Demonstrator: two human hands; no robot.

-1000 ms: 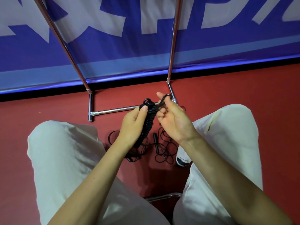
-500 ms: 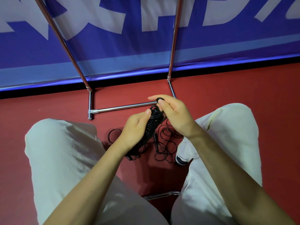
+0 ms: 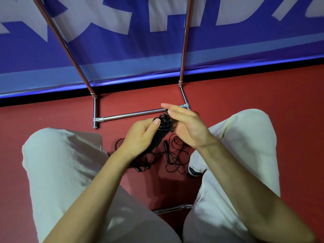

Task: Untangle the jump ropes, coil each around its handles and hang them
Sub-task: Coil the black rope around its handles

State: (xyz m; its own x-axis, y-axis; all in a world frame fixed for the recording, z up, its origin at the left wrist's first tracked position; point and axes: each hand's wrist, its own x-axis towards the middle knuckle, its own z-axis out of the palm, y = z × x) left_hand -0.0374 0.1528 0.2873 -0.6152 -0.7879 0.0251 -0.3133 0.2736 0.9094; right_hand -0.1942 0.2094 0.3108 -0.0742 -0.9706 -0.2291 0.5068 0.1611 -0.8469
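Head view, 1 camera, looking down past 2 knees in pale trousers [image 3: 57, 165] to a red floor [image 3: 43, 116].

Item 1: coiled jump rope [image 3: 162, 131], black, wound in tight turns round its handles into a slim bundle. Held in the air between the knees, tilted, upper end away from the person, lower end hidden behind the left wrist.

Item 2: left hand [image 3: 140, 137]. Fingers and thumb curled round the middle of the coiled jump rope, thumb tip lying near its upper end.

Item 3: right hand [image 3: 185, 127]. Fingers nearly straight, reaching over the bundle's upper end; a black loop of rope shows against them. Whether they pinch that loop or only lie on it cannot be told.

Item 4: loose jump rope [image 3: 175, 155], black, lying on the floor below the hands in tangled loops, 1 handle showing among them.

Item 5: metal rack [image 3: 129, 114], chrome base bar on the floor beyond the hands, 2 uprights rising out of frame.

Item 6: blue banner [image 3: 157, 50] with pale lettering, behind the rack.

Item 7: shoe [image 3: 193, 167], white and dark, touching the floor beside the loose loops.
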